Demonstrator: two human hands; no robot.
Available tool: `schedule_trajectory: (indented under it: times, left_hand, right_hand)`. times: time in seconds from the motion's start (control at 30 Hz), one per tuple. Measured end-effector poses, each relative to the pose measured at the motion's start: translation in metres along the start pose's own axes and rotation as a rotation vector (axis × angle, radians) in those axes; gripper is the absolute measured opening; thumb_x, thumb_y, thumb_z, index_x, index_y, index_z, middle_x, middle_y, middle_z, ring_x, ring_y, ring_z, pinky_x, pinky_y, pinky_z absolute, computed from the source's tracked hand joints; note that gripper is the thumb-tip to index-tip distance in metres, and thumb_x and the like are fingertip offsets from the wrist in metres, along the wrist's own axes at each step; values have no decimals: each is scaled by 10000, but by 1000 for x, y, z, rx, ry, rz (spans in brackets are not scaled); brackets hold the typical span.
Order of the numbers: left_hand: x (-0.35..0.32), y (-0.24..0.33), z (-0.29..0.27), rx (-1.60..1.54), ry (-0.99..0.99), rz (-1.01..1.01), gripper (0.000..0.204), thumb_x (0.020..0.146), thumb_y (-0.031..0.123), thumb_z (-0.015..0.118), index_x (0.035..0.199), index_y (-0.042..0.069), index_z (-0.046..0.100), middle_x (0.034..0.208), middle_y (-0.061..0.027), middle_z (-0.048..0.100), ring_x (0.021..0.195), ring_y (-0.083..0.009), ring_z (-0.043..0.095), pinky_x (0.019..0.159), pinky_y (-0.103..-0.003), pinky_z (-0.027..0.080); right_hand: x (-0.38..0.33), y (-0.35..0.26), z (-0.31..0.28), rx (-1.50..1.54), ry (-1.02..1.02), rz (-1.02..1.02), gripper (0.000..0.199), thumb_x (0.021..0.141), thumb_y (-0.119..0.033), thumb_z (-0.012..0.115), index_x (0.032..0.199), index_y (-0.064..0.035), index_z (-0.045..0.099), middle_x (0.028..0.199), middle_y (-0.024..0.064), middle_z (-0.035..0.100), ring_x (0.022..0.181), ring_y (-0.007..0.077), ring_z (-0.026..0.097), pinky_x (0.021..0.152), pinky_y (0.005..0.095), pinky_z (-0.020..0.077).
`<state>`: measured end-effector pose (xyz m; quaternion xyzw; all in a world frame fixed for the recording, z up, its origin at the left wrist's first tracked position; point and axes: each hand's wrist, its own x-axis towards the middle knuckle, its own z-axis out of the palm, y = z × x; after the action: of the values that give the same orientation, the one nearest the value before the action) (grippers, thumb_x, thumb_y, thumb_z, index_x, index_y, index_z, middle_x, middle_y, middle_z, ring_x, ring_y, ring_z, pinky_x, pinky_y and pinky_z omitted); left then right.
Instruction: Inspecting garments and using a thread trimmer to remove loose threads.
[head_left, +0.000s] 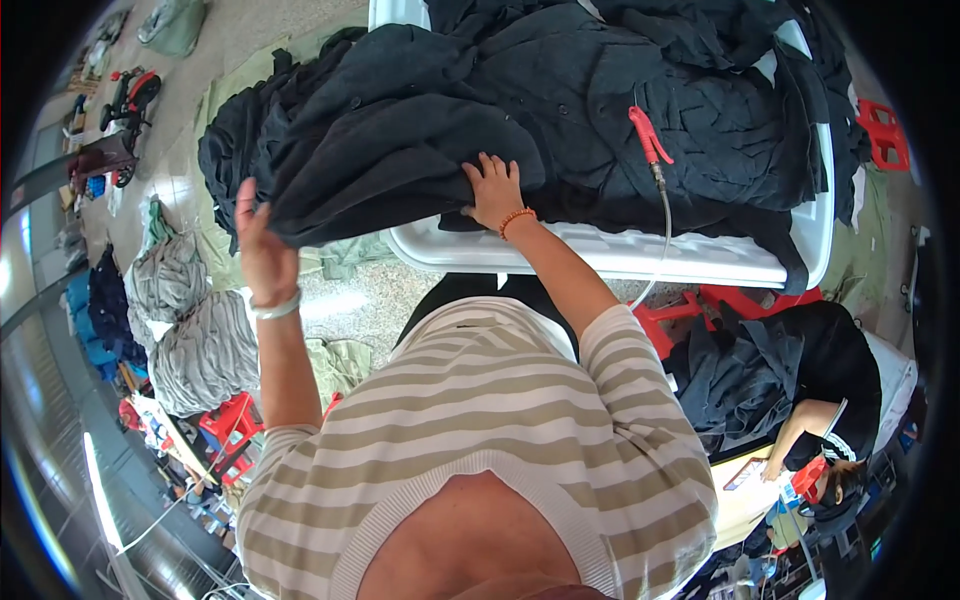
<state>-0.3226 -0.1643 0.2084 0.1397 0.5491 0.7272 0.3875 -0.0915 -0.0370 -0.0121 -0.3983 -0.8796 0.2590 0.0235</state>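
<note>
The dark garment [400, 170], a heavy black piece with small buttons, lies draped over the near-left corner of the white table [620, 262], its folded edge hanging past the rim toward me; my right hand [493, 192] rests flat on top of it, fingers spread and pressing the cloth down, closed on nothing; my left hand [262, 252] is raised at the hanging fold, palm against the cloth, and whether the fingers pinch the edge behind it I cannot tell, since the fabric hides them. I judge the step in hand to be the lifting or turning of this top piece away from the pile of black clothing [640, 110] that covers the rest of the table; the next move would call for a firm hold on the loose fold with the left hand while the right keeps the layers beneath from sliding along. Just right of my right hand, a red-handled tool on a pale hose [651, 140] lies across the pile, close enough to snag if the cloth is dragged that way. Farther out: grey striped bundles [195, 335] on the floor to my left; a red stool [228, 420] below them; another person in black [830, 400] bent over work at lower right.
</note>
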Motion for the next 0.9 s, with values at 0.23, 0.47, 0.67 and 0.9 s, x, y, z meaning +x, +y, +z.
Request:
schedule_trajectory:
  times: [0.23,0.47,0.67,0.9]
  left_hand:
    - [-23,69,-42,-212,-128,222,528,946,107,498,1429,35,298,1253,-179,553,1152,-293,544,1045,-460,392]
    - [59,-16,-92,-9,91,-115,393,922,84,564,1282,-48,478,1205,-115,589,1099,-238,567,987,-398,430]
    - [117,-124,-94,930,-55,-7,569,800,88,725,1308,-1,485,1278,-136,560,1161,-289,564,965,-354,450]
    - [116,-131,-39,1381,-596,729,434,794,92,695,1216,103,594,1233,-123,550,1095,-316,544,929,-382,429]
  right_hand:
    - [-23,35,-90,1053,103,4,342,763,61,576,1089,-29,629,1092,77,638,1034,172,599,924,270,437]
    - [-24,107,-224,720,-199,249,392,808,-192,715,1151,-22,631,992,28,656,955,119,601,851,255,467]
    - [30,95,-119,-147,173,94,345,792,-224,692,1127,-146,658,1065,96,659,997,312,604,855,416,480]
    - [61,50,-19,78,319,77,400,793,-261,687,1175,-162,619,1160,70,624,1055,308,569,868,407,474]
